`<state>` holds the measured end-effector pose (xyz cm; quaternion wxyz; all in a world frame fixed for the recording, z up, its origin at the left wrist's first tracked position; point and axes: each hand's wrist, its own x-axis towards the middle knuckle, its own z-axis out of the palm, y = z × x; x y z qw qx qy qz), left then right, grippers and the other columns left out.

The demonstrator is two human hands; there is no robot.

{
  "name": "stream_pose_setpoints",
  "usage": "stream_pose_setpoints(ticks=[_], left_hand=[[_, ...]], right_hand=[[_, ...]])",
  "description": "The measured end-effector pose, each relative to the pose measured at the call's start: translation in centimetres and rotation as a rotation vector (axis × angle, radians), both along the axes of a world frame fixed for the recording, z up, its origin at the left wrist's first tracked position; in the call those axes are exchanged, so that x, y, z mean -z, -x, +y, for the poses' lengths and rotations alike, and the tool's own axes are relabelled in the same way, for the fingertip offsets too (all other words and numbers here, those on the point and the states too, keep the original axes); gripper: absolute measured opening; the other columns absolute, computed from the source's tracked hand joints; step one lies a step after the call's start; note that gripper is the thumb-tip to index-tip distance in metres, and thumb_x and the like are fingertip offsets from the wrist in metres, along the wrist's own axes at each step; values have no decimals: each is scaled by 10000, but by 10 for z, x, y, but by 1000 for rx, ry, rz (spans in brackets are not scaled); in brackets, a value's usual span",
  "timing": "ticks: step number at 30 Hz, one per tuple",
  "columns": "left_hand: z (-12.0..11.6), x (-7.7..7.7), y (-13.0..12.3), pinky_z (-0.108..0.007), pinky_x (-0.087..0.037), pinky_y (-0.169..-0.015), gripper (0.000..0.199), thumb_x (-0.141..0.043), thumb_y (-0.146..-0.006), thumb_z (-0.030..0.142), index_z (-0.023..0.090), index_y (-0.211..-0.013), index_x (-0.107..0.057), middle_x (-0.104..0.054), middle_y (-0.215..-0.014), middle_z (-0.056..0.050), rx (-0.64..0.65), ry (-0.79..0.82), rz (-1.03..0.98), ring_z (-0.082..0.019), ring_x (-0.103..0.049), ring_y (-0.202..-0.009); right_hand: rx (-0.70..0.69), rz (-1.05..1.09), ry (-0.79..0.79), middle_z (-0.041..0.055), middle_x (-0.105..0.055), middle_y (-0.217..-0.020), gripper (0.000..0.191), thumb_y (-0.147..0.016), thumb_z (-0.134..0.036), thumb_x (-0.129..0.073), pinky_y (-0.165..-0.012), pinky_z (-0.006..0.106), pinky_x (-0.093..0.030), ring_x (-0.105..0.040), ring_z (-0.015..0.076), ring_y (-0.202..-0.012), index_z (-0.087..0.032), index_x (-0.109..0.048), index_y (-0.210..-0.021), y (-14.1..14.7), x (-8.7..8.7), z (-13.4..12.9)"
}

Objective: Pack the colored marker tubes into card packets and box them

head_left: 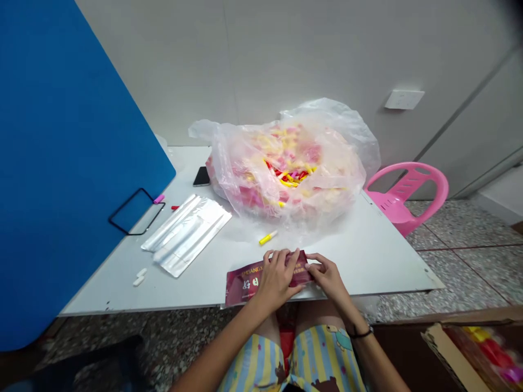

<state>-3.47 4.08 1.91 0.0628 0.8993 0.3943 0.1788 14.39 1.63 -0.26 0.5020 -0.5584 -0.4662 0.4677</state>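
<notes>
A flat maroon packaging pouch [237, 286] with yellow and white lettering lies along the table's front edge. My left hand [275, 279] is laid across its middle, fingers bent over it and holding it against the table. At the pouch's right end, my right hand [329, 277] pinches the corner between thumb and fingers. Just beyond the hands lies a small yellow tube with a whitish end [268, 238]. Farther back, a big translucent plastic bag [253, 179] bulges with many red, yellow and pink tubes [290, 177].
Silvery clear plastic bags [192, 234] lie to the left, near a black phone [201, 176], a black wire frame [137, 234] and small white pieces [139, 277]. A blue panel [81, 163] stands at left. A pink chair [398, 204] and an open cardboard box [453, 354] are at right.
</notes>
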Motion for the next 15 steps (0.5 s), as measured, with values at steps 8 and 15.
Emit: stream_pose_setpoints(ticks=[8,15], left_hand=[[0,19,11,-479,-313,-957,814,-698,-645,625,169,-1274,-456,-527,-1203,-134,-29,134,-98,-315,-463,-1111],[2,18,16,-433,-374,-910,456,-675,-776,412,153,-1132,-557,-599,-1103,-103,-66,231,-236,-273,-510,-1042]], right_hand=[[-173,-697,-515,61,-698,-895,256,-823,-71,-466,-722,258,-489,-636,164,-755,-171,-660,-957,38,-54,60],[-274,-807,-543,12,-585,-633,252,-676,78,-548,-566,220,-424,-563,136,-589,-168,-574,-632,94,-41,121]])
